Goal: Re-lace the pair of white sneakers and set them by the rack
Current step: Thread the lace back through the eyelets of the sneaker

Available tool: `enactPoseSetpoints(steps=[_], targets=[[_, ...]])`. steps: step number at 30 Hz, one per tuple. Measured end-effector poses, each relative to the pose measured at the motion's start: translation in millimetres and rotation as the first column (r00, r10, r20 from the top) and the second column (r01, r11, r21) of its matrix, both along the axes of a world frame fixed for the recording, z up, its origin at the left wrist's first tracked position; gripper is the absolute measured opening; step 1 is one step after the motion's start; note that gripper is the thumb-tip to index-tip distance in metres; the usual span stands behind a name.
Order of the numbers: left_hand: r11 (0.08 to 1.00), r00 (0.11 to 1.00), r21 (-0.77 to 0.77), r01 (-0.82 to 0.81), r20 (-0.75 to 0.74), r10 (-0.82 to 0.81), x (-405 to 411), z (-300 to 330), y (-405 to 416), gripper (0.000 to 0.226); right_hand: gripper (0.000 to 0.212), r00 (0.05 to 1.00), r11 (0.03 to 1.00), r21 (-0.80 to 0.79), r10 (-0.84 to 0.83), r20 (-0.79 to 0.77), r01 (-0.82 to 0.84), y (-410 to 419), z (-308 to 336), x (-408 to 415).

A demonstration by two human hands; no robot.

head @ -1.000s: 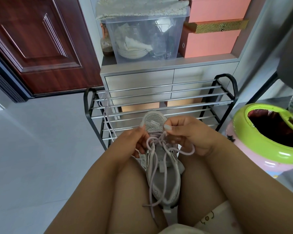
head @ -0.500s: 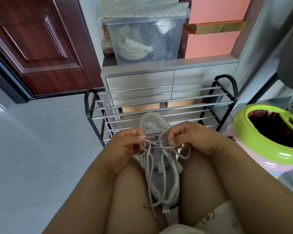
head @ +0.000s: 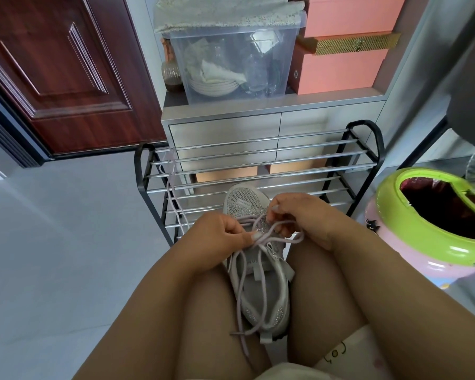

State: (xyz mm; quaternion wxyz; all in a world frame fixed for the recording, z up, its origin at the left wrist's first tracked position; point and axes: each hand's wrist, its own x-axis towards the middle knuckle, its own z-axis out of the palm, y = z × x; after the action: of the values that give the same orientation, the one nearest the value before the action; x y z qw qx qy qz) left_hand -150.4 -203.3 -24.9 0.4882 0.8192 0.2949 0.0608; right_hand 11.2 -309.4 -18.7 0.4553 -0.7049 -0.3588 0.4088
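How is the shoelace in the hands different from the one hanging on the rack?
The lace in the sneaker is pinched by both hands, left hand and right hand; the loose lace hangs untouched over the rack. The first is threaded and looped; the second dangles. Both look pale lilac.

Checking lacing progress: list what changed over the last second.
The left hand slid toward the right hand, both still pinching the pale lilac lace; its loop by the right hand shrank. The grey-white mesh sneaker stays between the thighs, the metal rack unmoved.
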Motion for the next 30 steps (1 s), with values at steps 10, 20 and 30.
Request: enactPoseSetpoints(steps=[10,20,30], targets=[[0.573,0.867,-0.814,0.094,0.350,0.355,-10.2,-6.2,9.5,0.032,0.020,0.993,0.992,-0.037,-0.115,0.038,0.117,2.3,-4.9,1.4],[0.946,0.992,0.301,-0.118,0.004,0.123,3.9,1.1,-7.4,0.035,0.014,0.975,0.994,-0.101,0.068,0.214,-0.047,0.3,-5.6,-3.1],[0.846,0.751,-0.329,-0.421,0.397,0.528,-9.2,-0.4,11.6,0.017,0.023,0.990,0.995,-0.094,0.040,0.136,-0.027,2.3,-7.9,-2.1]])
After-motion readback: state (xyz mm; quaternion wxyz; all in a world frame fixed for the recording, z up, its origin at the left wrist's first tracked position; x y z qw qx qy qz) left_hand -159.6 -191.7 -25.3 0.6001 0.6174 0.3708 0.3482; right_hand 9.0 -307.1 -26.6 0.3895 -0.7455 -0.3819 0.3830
